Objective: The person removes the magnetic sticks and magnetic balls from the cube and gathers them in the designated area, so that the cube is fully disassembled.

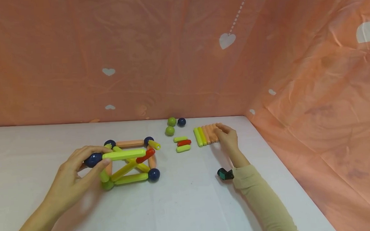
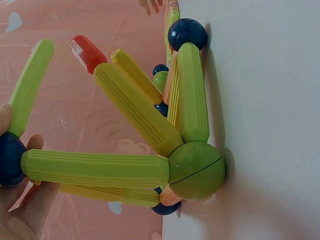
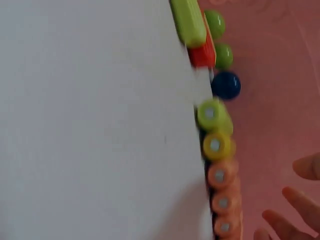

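Observation:
My left hand (image 1: 70, 174) grips a dark blue ball (image 1: 92, 160) at the upper corner of a ball-and-rod magnetic structure. From that ball a light green rod (image 1: 124, 154) sticks out to the right, joined at one end. Another green rod (image 2: 95, 167) runs from the held ball down to a green ball (image 2: 197, 170) on the table. A yellow rod (image 2: 135, 107) rises at a slant from the green ball, tipped by a short red rod (image 2: 89, 54). My right hand (image 1: 228, 139) hovers at a row of orange rods (image 1: 208, 133), its fingers (image 3: 295, 200) spread and holding nothing.
Two yellow-green rods (image 1: 200, 136) lie left of the orange ones. Short green and red rods (image 1: 184, 142) lie nearer the structure. Two green balls (image 1: 169, 131) and a blue ball (image 1: 181, 122) sit at the back, before a pink cloth backdrop (image 1: 169, 60).

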Motion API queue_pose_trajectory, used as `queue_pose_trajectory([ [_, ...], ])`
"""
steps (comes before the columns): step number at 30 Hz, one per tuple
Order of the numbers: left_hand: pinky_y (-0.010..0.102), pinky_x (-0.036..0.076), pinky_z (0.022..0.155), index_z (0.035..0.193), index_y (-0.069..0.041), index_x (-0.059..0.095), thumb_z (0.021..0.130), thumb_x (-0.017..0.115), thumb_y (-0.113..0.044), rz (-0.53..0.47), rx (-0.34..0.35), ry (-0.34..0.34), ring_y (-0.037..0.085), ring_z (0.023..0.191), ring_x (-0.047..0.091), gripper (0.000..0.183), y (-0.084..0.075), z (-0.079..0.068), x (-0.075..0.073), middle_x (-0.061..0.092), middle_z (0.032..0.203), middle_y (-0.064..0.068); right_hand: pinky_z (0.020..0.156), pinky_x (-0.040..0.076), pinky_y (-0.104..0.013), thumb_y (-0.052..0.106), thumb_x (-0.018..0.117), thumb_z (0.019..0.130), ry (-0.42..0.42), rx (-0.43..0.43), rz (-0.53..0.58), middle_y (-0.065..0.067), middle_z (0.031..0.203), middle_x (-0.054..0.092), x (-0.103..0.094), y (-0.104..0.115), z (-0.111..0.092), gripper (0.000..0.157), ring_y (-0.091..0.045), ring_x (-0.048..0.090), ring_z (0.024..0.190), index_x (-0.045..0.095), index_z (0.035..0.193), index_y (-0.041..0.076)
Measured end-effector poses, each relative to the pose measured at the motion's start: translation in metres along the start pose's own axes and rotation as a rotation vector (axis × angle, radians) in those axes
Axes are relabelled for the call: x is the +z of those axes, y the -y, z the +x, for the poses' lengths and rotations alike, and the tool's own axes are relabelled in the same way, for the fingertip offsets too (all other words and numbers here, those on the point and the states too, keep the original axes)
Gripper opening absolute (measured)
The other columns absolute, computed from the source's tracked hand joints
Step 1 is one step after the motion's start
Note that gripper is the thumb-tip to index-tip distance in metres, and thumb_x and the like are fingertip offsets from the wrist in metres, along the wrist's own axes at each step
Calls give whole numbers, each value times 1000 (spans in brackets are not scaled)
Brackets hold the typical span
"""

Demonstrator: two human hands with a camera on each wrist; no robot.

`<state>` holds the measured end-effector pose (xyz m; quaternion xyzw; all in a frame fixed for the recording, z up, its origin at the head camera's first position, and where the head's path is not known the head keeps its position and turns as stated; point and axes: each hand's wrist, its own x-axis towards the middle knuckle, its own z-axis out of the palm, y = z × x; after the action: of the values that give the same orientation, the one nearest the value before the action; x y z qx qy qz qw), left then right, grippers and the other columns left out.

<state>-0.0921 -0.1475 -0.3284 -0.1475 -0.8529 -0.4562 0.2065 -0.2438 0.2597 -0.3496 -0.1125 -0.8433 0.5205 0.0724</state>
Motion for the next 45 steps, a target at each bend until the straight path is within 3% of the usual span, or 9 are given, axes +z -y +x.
queue_pose_trajectory([
  [4,-3,35,84,114,-16,65,89,68,-10,1,-1,-1,-9,109,43,26,-1,0,0,58,111,-16,92,47,-26,16,62,90,39,-49,46,-17,132,58,16,11,-12,37,-25,48,126,62,124,3],
  [8,-3,35,84,114,-17,64,89,68,-10,4,-8,5,-9,109,43,26,-1,0,-1,57,111,-17,82,47,-18,13,65,87,90,-93,90,-16,127,61,30,21,-25,37,-25,52,122,64,123,3],
  [14,-3,34,83,114,-18,64,90,67,-12,15,-21,12,-9,108,42,25,-1,0,-1,57,111,-12,99,47,-34,11,67,86,172,-185,135,-14,124,64,49,30,-40,36,-26,55,121,64,121,1],
  [17,-3,34,83,114,-18,64,90,67,-12,14,-20,11,-9,108,42,25,-2,0,-1,56,111,-16,101,46,-37,11,67,87,218,-198,159,-13,125,64,58,32,-44,37,-25,55,121,63,122,0],
  [19,-3,34,83,114,-19,64,90,68,-12,14,-18,9,-10,108,42,26,-2,0,0,55,110,-20,101,46,-37,10,66,87,246,-208,166,-13,126,63,63,34,-46,37,-25,55,122,63,122,-1],
  [28,-3,35,84,114,-17,64,90,67,-11,10,-13,2,-9,107,43,25,-3,0,2,58,111,-12,95,50,-30,7,68,86,313,-242,179,-16,121,65,85,38,-55,33,-27,57,119,65,117,-2],
  [34,-2,35,84,114,-16,64,90,67,-12,10,-15,3,-9,108,43,25,-3,0,2,59,112,-5,96,50,-34,8,66,88,407,-271,144,-18,122,64,99,42,-62,34,-30,57,116,63,121,-1],
  [41,-3,35,84,115,-18,64,90,67,-12,12,-20,6,-8,107,43,26,-4,-1,1,55,109,-20,97,49,-39,9,67,88,616,-241,37,-11,135,56,120,46,-67,49,-29,55,118,54,135,8],
  [45,-2,35,84,115,-19,64,90,67,-12,14,-16,7,-7,107,42,26,-5,0,2,57,110,-18,90,49,-36,3,65,88,636,-280,-28,-6,135,54,131,52,-71,48,-25,54,111,56,134,14],
])
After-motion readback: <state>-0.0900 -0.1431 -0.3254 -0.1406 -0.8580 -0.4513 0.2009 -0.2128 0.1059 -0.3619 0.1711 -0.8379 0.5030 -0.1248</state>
